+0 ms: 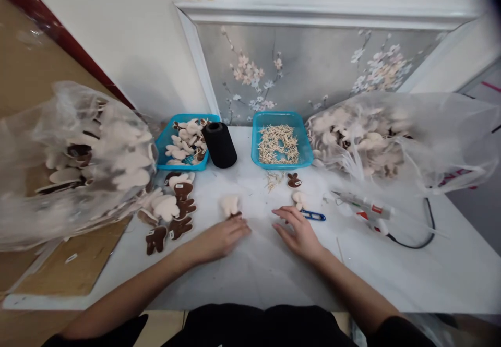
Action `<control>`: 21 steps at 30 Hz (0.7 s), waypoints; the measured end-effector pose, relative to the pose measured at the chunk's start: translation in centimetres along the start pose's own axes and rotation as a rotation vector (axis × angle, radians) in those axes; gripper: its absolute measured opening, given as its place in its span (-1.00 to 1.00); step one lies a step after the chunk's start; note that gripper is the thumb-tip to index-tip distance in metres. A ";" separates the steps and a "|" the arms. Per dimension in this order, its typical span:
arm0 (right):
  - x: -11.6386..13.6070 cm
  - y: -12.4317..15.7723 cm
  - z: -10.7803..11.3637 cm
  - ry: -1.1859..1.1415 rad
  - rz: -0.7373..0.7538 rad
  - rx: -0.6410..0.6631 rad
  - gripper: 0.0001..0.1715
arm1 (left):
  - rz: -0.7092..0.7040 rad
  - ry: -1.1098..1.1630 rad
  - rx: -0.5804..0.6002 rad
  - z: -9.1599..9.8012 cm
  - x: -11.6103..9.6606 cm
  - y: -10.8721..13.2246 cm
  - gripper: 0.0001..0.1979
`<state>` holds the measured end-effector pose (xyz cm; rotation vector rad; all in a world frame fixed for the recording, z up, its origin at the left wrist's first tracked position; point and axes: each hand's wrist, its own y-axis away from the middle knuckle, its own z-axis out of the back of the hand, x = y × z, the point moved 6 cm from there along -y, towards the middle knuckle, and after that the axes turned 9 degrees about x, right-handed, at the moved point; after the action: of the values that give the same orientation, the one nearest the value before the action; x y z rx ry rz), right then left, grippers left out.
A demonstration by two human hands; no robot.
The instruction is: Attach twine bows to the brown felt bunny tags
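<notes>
Since this is all shot from up top, here's how the bench (430, 279) looks:

Left hand (221, 240): open and flat, palm down, fingertips up against the bottom of a cream fuzzy bunny-shaped piece (229, 206). Touching it, but it doesn't look like a real grip.

Right hand (299, 232): open too, fingers spread, holding nothing, just beside blue-handled snips (313, 215) and a second cream bunny piece (298, 199).

Middle of the bench: both cream pieces sit here, well back from the near edge, with a small brown bunny cutout (293, 180) and some loose wooden sticks (274, 180) just in front of the far trays.

Far edge: a blue tray of bunny pieces (195, 117), a black thread cone (219, 144), then a blue tray of wooden sticks (282, 116).

Right side: a hot glue gun (364, 208) lying on its side with its black cord (425, 235), plus a stuffed plastic bag (391, 138) of pieces behind it.

Left side: brown bunny cutouts (156, 238) in a loose pile, and another bulging plastic bag (70, 164) over the edge.
</notes>
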<state>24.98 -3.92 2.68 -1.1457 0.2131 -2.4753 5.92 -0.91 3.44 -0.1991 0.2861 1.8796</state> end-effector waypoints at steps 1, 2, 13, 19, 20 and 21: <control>0.4 0.0 -0.4 0.008 0.036 0.039 -0.66 | -0.115 0.025 -0.011 -0.4 -1.3 0.1 -0.61; 0.9 0.0 -0.7 0.019 0.072 0.082 -0.64 | -0.206 0.055 -0.015 -0.8 -2.4 0.1 -0.61; 3.1 -1.6 -3.8 0.239 0.227 0.376 -0.41 | -0.016 -0.027 -0.401 1.2 -1.3 1.2 -0.80; 1.3 -5.0 -4.5 0.284 0.152 0.319 -0.54 | 0.066 -0.069 -0.307 -0.3 -1.3 1.3 -0.81; 1.1 -5.6 -4.5 0.270 0.140 0.321 -0.58 | 0.039 -0.038 -0.314 -0.5 -1.4 1.5 -0.82; 0.9 -6.1 -4.6 0.244 0.123 0.320 -0.62 | 0.019 -0.001 -0.320 -0.5 -1.4 1.7 -0.82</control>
<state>19.20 1.14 2.15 -0.6802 -0.0445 -2.4236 4.78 -2.86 3.48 -0.4127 -0.0161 1.9374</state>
